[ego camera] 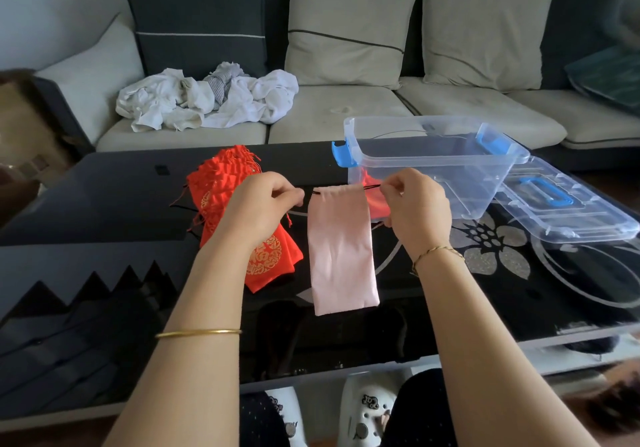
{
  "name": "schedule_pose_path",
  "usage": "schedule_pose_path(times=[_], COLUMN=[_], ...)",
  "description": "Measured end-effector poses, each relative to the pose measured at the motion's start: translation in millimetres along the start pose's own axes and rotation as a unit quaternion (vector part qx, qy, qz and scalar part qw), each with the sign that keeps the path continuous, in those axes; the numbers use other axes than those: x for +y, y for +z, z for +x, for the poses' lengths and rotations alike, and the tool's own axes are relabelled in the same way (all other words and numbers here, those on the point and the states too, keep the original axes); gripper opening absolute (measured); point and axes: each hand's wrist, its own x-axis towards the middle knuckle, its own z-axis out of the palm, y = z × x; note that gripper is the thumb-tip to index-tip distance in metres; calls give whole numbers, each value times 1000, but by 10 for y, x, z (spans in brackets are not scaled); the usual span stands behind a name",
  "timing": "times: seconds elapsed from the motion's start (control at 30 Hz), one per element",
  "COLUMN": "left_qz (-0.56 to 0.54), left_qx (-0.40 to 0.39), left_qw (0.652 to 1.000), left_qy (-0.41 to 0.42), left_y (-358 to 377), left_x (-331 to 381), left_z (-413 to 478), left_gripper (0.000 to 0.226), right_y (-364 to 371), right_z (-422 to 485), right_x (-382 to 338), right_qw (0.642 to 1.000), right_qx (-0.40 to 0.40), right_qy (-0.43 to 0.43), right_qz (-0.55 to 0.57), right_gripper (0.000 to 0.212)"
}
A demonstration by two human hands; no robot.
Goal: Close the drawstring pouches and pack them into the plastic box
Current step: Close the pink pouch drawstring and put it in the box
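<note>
At the bottom edge, cut off by the frame, are a pair of white clog shoes with charms (366,408) and dark trousered knees, seen partly through the near edge of a glossy black glass coffee table (104,200) printed with silver flowers. Two bare forearms reach forward over it, the left wearing a plain gold bangle (198,333) and the right a thin twisted gold bracelet (437,252). The left hand (263,204) and right hand (415,204) are both curled, thumb and fingertips pinched on the ends of a thin black drawstring cord (372,187) at either side of a long pale pink fabric pouch (341,249). The pouch hangs between the hands with its gathered mouth on top. Whether its lower end rests on the glass cannot be told. To the left, partly hidden by the left hand and wrist, lies an overlapping pile of red drawstring pouches with gold embroidery (221,183) and loose red cords. Behind the right hand stands a clear rectangular plastic box with blue latches (450,169), open. Something red (371,183) shows through its near wall, mostly covered by the fingers and hard to make out. The box's clear lid with a blue handle (571,211) lies just beside it on the right. Farther back is a beige and dark grey sofa (346,117) holding square cushions and a crumpled heap of white cloth (207,100).
</note>
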Motion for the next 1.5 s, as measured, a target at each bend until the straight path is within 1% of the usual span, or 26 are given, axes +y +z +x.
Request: schedule_pose_path(times=[0.13,0.17,0.23,0.3,0.33,0.37,0.4,0.47,0.5,0.53,0.57,0.6,0.63,0.7,0.77,0.87,0.93,1.0,1.07,1.13,1.2,1.23,1.3,1.33,1.43,1.5], left_qz=[-79,-96,-140,-232,-313,-410,-508,-656,-695,-714,-713,-696,-669,-601,-536,-469,-436,-378,-319,-293,-305,-318,-334,-339,-365,-381], left_qx=[11,23,63,96,98,85,60,21,18,20,23,21,10,-27,-70,-121,-146,-152,-146,-130,-120,-116,-106,-100,-93,-90], left_qw=[996,994,983,955,927,886,837,735,701,684,686,704,730,786,831,863,876,905,931,942,938,933,927,926,917,911], left_qy=[-27,-45,-97,-156,-182,-198,-196,-170,-160,-150,-144,-140,-139,-138,-134,-147,-147,-124,-100,-95,-111,-121,-132,-133,-132,-130], left_y=[-4,-9,-17,-13,-6,5,15,39,52,67,82,92,99,106,105,112,117,138,178,202,207,207,207,207,207,203], left_x=[-30,-45,-80,-63,-31,14,67,179,223,249,274,297,312,318,321,340,350,344,322,298,277,268,255,249,262,280], left_z=[18,21,42,58,68,73,74,75,74,81,85,82,76,52,16,-35,-64,-61,-45,-38,-44,-43,-32,-22,-13,-17], left_gripper=[27,28,31,32,33,34,35,37,37,36,34,32,29,22,19,21,10,9,24,31,27,24,19,19,24,25], right_y=[-3,-19,-45,-39,-23,-2,24,68,76,81,77,64,41,-16,-70,-133,-169,-175,-154,-141,-128,-117,-74,-54,-46,-62], right_z=[7,19,56,81,81,69,55,37,32,33,40,46,43,37,27,10,-1,-20,-40,-42,-25,-17,-13,-15,-19,-31], right_x=[21,37,90,110,91,60,22,-44,-70,-80,-93,-113,-144,-204,-266,-368,-438,-484,-500,-496,-473,-460,-420,-400,-373,-363], right_qw=[987,982,965,939,921,892,848,724,662,615,588,578,579,606,664,762,810,838,850,836,813,820,863,878,907,918], right_qx=[-44,-44,-14,3,-5,-22,-46,-91,-104,-110,-114,-117,-123,-129,-122,-102,-99,-113,-135,-161,-184,-193,-210,-220,-253,-284], right_qy=[62,78,125,184,222,267,315,389,408,415,413,403,387,346,287,194,147,109,88,105,153,171,172,162,114,74], right_qz=[139,168,229,291,321,365,424,562,620,661,686,700,707,705,680,609,559,522,501,514,531,511,425,392,317,267], right_gripper=[16,15,16,16,15,15,15,12,11,12,13,13,16,20,19,15,16,16,15,17,20,19,17,17,18,17])
